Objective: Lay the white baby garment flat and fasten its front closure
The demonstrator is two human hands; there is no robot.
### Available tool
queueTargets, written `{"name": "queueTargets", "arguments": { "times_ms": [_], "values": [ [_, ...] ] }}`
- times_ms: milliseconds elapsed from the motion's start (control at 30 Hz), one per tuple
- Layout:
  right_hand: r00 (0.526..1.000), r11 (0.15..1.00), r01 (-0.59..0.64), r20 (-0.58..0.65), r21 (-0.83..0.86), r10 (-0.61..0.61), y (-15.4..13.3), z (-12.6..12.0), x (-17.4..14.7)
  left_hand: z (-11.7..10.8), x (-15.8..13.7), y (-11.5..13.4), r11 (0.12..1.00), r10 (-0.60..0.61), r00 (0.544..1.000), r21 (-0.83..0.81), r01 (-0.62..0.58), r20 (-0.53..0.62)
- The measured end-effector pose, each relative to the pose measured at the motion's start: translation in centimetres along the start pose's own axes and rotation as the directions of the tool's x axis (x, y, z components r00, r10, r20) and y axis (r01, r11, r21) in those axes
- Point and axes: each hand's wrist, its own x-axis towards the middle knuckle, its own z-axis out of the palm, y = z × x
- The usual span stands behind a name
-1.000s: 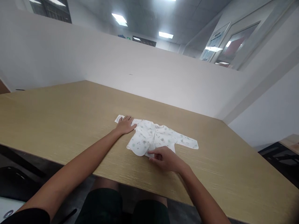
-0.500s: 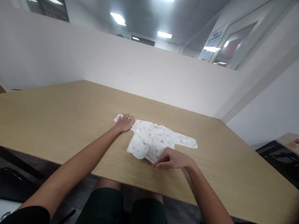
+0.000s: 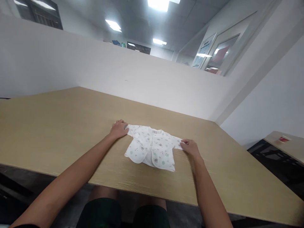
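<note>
A white baby shirt [image 3: 163, 150] with small printed figures lies spread on the table, its front panels parted a little at the hem. My left hand [image 3: 118, 129] rests over the end of the left sleeve, the thumb apart from the fingers; the cuff is mostly hidden beneath it. At the opposite sleeve, my right hand [image 3: 190, 147] pinches the end between thumb and fingers, covering that cuff.
The light wooden table [image 3: 71, 110] runs back to a white partition wall [image 3: 147, 82]. Its front edge is just before my knees. On the right stands a lower surface [image 3: 273, 139] bearing a small red and white item [image 3: 284, 139].
My right hand has gone from the shirt's lower hem to the right sleeve end. The left hand has slid outward along its sleeve. The lower right panel now lies flat and uncovered.
</note>
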Motion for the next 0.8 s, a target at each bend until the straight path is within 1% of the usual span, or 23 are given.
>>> {"name": "queueTargets", "arguments": {
  "times_ms": [67, 133, 233, 300, 367, 467, 533, 600, 633, 667, 700, 767, 800],
  "values": [
    [0.997, 0.999, -0.043, -0.062, -0.025, 0.042, 1.0, -0.8, 0.1, -0.2, -0.1, -0.3, 0.998, -0.048, 0.999, 0.049, 0.047, 0.025],
    [0.988, 0.997, -0.064, -0.141, -0.047, 0.057, 1.6, -1.4, 0.2, -0.5, 0.0, -0.7, 0.995, -0.074, 0.997, 0.070, 0.073, 0.017],
    [0.973, 0.996, -0.063, -0.225, -0.061, 0.048, 2.0, -1.2, 0.6, -0.9, 0.4, -1.1, 0.994, -0.102, 0.993, 0.034, 0.104, -0.060],
    [0.968, 0.994, -0.087, -0.241, -0.065, 0.069, 2.1, -0.7, 0.9, -0.9, 0.7, -1.5, 0.989, -0.146, 0.982, -0.025, 0.144, -0.118],
    [0.962, 0.987, -0.144, -0.243, -0.065, 0.124, 2.4, -0.1, 1.1, -0.9, 0.9, -2.0, 0.982, -0.187, 0.971, -0.065, 0.179, -0.148],
    [0.949, 0.974, -0.219, -0.243, -0.053, 0.200, 3.0, 0.3, 1.1, -0.9, 1.1, -3.0, 0.976, -0.206, 0.969, -0.097, 0.194, -0.135],
    [0.946, 0.972, -0.231, -0.244, -0.037, 0.215, 3.3, 0.4, 1.2, -0.8, 1.2, -3.5, 0.972, -0.203, 0.971, -0.146, 0.185, -0.124],
    [0.947, 0.976, -0.219, -0.246, -0.017, 0.208, 3.4, 0.4, 1.3, -0.7, 1.5, -3.8, 0.954, -0.200, 0.972, -0.249, 0.164, -0.124],
    [0.948, 0.978, -0.208, -0.246, -0.007, 0.200, 3.4, 0.3, 1.3, -0.7, 1.6, -3.8, 0.931, -0.209, 0.970, -0.329, 0.157, -0.128],
    [0.951, 0.981, -0.195, -0.245, 0.002, 0.190, 3.3, 0.3, 1.4, -0.7, 1.7, -3.9, 0.890, -0.233, 0.964, -0.428, 0.157, -0.130],
    [0.953, 0.983, -0.182, -0.244, 0.013, 0.180, 3.3, 0.3, 1.4, -0.8, 1.8, -3.9, 0.828, -0.264, 0.957, -0.537, 0.159, -0.123],
    [0.957, 0.987, -0.159, -0.241, 0.035, 0.163, 3.2, 0.3, 1.4, -0.9, 2.0, -3.9, 0.660, -0.329, 0.941, -0.733, 0.165, -0.085],
    [0.958, 0.988, -0.150, -0.240, 0.047, 0.157, 3.2, 0.3, 1.4, -1.1, 2.1, -3.8, 0.575, -0.354, 0.933, -0.801, 0.167, -0.059]
  ]
}}
